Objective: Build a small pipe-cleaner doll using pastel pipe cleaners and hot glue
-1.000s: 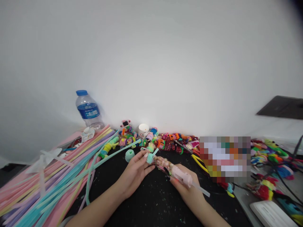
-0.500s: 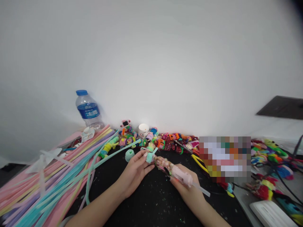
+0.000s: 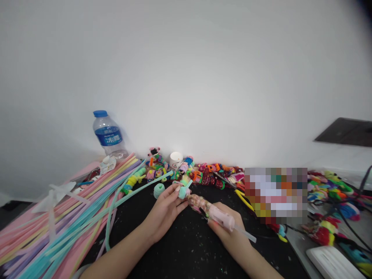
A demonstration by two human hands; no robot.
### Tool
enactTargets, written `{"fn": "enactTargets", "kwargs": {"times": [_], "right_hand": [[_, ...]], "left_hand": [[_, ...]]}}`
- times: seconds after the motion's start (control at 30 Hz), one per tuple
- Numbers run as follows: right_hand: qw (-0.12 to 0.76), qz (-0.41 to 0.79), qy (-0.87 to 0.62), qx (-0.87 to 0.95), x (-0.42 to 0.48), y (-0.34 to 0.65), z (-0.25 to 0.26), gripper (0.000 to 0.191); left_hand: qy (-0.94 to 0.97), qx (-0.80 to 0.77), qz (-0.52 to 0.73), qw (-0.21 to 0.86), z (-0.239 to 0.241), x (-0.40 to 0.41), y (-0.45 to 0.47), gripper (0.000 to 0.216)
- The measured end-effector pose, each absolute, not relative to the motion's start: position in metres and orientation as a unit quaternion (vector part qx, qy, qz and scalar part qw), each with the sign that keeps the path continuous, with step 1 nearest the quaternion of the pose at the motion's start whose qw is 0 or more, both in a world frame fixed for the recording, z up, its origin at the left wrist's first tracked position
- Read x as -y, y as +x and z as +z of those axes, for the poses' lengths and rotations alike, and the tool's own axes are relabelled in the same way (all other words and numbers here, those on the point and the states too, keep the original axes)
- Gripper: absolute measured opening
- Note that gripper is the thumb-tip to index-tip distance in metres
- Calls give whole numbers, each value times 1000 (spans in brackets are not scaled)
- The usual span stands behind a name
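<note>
My left hand (image 3: 165, 209) pinches a small mint-green pipe-cleaner piece (image 3: 182, 192) with a short loose end sticking up. My right hand (image 3: 229, 224) is wrapped round a pink glue gun (image 3: 222, 217), whose clear glue stick (image 3: 247, 235) juts out at the back. The gun's front, crusted with glitter and dried glue, points at the mint piece; whether its tip touches it I cannot tell. Just left of my left fingers lies a coiled mint pipe-cleaner roll (image 3: 159, 190) on the black mat (image 3: 186, 248).
Bundled pastel pipe cleaners (image 3: 72, 217) cover the left side. A plastic water bottle (image 3: 109, 133) leans at the wall. Several small pipe-cleaner figures and a white paper cup (image 3: 176, 161) line the back. Yellow-handled scissors (image 3: 244, 199), cables and a white device (image 3: 331, 263) are at right.
The glue gun has shifted very slightly left and down, and its rear tilts a little differently. The mint piece has turned slightly in my left fingers.
</note>
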State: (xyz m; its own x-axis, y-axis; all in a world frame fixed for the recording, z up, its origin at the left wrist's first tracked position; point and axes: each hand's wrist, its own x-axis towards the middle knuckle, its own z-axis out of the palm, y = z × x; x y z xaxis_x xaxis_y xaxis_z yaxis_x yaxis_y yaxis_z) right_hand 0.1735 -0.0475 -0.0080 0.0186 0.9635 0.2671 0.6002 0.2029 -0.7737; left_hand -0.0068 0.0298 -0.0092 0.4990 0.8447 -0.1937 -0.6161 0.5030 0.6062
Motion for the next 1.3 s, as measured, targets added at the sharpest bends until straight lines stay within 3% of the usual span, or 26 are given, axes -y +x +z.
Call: {"fn": "enactTargets", "kwargs": {"times": [0.43, 0.73, 0.97, 1.13, 1.3], "right_hand": [[347, 209, -583, 704, 47, 174, -12, 2], [304, 34, -618, 724, 48, 181, -14, 24], [191, -31, -686, 702, 45, 170, -11, 49], [253, -37, -641, 724, 48, 171, -9, 55], [353, 1, -532, 770, 52, 177, -7, 48]], "left_hand": [[249, -246, 452, 820, -14, -32, -7, 13], [296, -287, 554, 723, -12, -33, -7, 11], [326, -298, 533, 722, -13, -31, -6, 16], [391, -285, 481, 731, -9, -25, -5, 14], [502, -262, 397, 722, -6, -19, -5, 14]]}}
